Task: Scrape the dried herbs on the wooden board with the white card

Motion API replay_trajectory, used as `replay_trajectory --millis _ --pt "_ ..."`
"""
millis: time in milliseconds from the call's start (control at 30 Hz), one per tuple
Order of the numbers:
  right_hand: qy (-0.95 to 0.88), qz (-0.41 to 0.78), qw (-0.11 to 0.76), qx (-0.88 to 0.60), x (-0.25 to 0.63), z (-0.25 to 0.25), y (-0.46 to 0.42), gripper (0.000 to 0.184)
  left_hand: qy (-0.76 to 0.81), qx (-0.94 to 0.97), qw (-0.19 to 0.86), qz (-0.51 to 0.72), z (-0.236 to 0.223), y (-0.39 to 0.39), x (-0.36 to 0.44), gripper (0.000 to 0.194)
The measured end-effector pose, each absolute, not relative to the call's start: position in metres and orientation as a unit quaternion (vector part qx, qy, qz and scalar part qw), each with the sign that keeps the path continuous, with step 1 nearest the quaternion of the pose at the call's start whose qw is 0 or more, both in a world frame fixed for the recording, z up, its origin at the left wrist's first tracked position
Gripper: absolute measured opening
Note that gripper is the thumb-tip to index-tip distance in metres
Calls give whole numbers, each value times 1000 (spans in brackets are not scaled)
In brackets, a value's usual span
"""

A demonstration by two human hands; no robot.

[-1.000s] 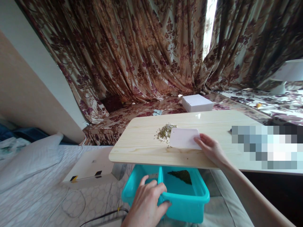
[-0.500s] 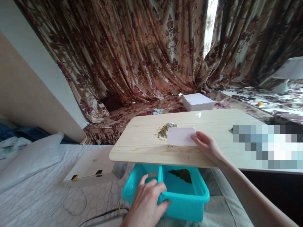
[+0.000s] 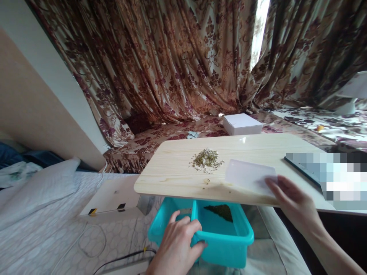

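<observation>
My right hand (image 3: 296, 202) pinches one end of a flat white plastic scraper (image 3: 249, 175) above the wooden board, to the right of a pile of green beans mixed with white grains (image 3: 207, 158). A few loose beans lie in front of the pile. Below the board's near edge, a turquoise divided bin (image 3: 223, 244) is gripped by my left hand (image 3: 182, 236) at its near rim, by the divider. Green beans (image 3: 222, 212) lie in the bin's right compartment. Some pale grains show in the left one, partly hidden by my fingers.
The light wooden board (image 3: 172, 175) overhangs the bin. On its right lies a dark-edged flat object (image 3: 302, 172), mostly pixelated. A white box (image 3: 243, 124) stands behind the board. Left are a white carton (image 3: 114, 196), a cable (image 3: 123, 258) and a bed (image 3: 51, 214) with a pillow.
My right hand has drawn the scraper away from the pile, rightward and toward me, uncovering the pile's right side. My left hand stays on the bin.
</observation>
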State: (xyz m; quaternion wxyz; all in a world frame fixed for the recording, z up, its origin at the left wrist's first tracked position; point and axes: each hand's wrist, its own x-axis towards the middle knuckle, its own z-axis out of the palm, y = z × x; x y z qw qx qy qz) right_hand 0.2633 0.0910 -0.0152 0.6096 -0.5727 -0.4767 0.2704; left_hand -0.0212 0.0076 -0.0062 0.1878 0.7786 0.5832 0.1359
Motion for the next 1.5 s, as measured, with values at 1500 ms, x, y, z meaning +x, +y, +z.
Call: replay_trajectory --millis 1500 --pt "-617 392 525 -436 182 -12 112 35 623 750 177 135 -7 5 -56 7"
